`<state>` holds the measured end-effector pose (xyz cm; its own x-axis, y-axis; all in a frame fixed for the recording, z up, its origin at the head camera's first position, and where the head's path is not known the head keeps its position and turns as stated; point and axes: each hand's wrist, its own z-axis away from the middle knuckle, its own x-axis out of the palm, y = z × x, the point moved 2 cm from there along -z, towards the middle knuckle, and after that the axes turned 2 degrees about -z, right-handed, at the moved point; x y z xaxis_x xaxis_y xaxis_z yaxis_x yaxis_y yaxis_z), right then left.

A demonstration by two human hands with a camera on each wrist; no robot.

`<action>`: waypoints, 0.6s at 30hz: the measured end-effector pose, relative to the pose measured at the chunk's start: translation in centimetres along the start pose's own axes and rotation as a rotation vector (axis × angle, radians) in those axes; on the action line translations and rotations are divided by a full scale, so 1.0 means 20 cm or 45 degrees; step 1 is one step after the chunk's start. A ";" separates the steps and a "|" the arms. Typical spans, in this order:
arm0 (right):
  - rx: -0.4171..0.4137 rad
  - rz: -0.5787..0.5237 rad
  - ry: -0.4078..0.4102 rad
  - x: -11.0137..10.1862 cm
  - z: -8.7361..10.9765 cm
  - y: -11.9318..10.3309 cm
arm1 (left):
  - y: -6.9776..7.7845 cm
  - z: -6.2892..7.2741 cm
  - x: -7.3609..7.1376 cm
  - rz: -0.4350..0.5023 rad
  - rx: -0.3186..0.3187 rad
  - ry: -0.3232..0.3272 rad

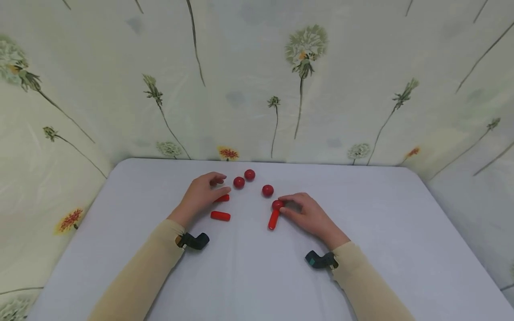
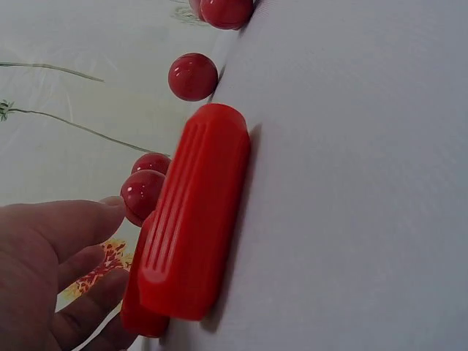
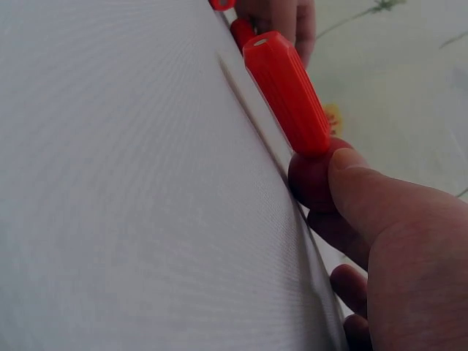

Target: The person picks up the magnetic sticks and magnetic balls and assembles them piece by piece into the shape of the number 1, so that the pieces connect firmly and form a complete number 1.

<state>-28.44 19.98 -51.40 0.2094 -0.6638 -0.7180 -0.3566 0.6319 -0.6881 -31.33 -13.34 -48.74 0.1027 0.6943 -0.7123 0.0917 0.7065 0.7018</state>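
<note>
My right hand (image 1: 307,214) pinches a dark red ball (image 1: 277,205) between thumb and fingers. A red ribbed handle (image 3: 289,91) joins that ball, its free end raised off the cloth in the right wrist view. My left hand (image 1: 204,194) hovers with loosely bent, parted fingers around a red handle (image 1: 222,198), which its thumb partly covers. Nearer to me lies a second loose red handle (image 1: 221,216), large in front of the left fingers in the left wrist view. Two dark red balls (image 1: 238,182) (image 1: 250,174) sit just beyond the left fingertips.
Another dark red ball (image 1: 267,191) rests between the hands, just behind the held one. A white cloth (image 1: 249,276) covers the table, and a flower-printed curtain (image 1: 249,80) hangs along its back edge. Each wrist wears a small black camera (image 1: 194,241).
</note>
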 end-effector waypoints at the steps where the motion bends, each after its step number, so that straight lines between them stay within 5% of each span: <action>1: 0.003 -0.001 0.001 0.00 0.00 0.00 | 0.01 -0.01 0.01 0.003 -0.005 -0.003; 18: -0.009 0.005 0.016 0.01 0.00 0.01 | 0.09 -0.11 0.10 -0.088 -0.093 0.006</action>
<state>-28.48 20.02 -51.72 0.1963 -0.6664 -0.7192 -0.3636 0.6317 -0.6846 -33.22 -10.41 -48.86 0.0941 0.6438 -0.7594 0.0258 0.7610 0.6483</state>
